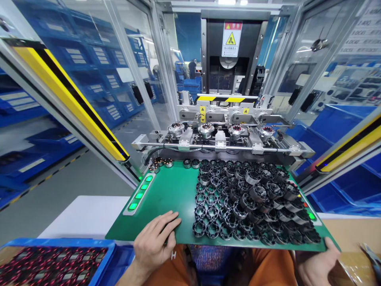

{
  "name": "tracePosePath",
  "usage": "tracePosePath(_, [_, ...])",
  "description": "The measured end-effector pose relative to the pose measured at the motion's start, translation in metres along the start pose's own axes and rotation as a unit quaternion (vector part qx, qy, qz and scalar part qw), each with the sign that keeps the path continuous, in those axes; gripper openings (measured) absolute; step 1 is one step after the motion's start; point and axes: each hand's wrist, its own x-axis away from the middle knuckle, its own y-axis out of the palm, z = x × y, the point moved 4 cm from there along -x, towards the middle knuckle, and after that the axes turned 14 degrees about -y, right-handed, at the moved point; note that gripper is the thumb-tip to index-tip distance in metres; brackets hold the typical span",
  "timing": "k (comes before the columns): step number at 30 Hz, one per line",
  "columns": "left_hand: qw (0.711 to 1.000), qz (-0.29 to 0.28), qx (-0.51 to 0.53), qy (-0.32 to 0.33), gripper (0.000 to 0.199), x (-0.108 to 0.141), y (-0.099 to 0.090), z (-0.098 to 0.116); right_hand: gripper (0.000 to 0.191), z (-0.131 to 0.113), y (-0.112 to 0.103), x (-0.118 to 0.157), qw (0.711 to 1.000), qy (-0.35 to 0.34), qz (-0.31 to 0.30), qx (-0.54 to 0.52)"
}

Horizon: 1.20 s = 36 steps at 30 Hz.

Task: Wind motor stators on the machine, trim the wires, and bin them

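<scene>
My left hand lies on the front edge of the green work board, left of the parts. Its fingers are stretched out and hold nothing. At the board's front right corner my right hand grips the edge, thumb up against it and the other fingers hidden below. Between the hands stand many black and silver ring-shaped motor cores, in rows and stacked higher toward the right. Several copper-wound cores sit at the board's back left.
A machine with several round holders stands behind the board. Yellow-black safety posts flank it. A strip of green-lit buttons lies at left. A blue bin of red-wound parts is at lower left; pliers lie at far right.
</scene>
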Motion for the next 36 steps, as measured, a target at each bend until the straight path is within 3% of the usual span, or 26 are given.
tracePosePath(3, [1.000, 0.000, 0.001, -0.002, 0.031, 0.0000, -0.0003, -0.0004, 0.063, -0.0043, 0.0034, 0.0017, 0.999, -0.029, 0.013, 0.024])
tracePosePath(8, [1.000, 0.001, -0.002, -0.003, 0.032, 0.0001, -0.0004, -0.0012, 0.068, -0.0071, 0.0105, 0.0033, 0.999, -0.013, 0.034, 0.016])
tracePosePath(14, [1.000, 0.004, -0.001, -0.006, 0.032, -0.0016, -0.0015, -0.0005, 0.054, -0.0058, 0.0072, 0.0039, 0.998, -0.031, 0.028, 0.051])
tracePosePath(21, [1.000, 0.000, -0.003, -0.001, 0.032, -0.0020, -0.0014, -0.0006, 0.060, -0.0040, 0.0059, 0.0004, 0.998, -0.024, 0.058, 0.020])
tracePosePath(31, [1.000, -0.002, -0.008, 0.003, 0.033, -0.0002, -0.0009, -0.0008, 0.042, -0.0015, 0.0018, 0.0050, 0.989, -0.061, 0.006, 0.134])
tracePosePath(36, [1.000, -0.001, -0.003, 0.001, 0.032, 0.0003, -0.0007, -0.0011, 0.042, -0.0011, 0.0025, 0.0051, 0.990, -0.063, 0.000, 0.129])
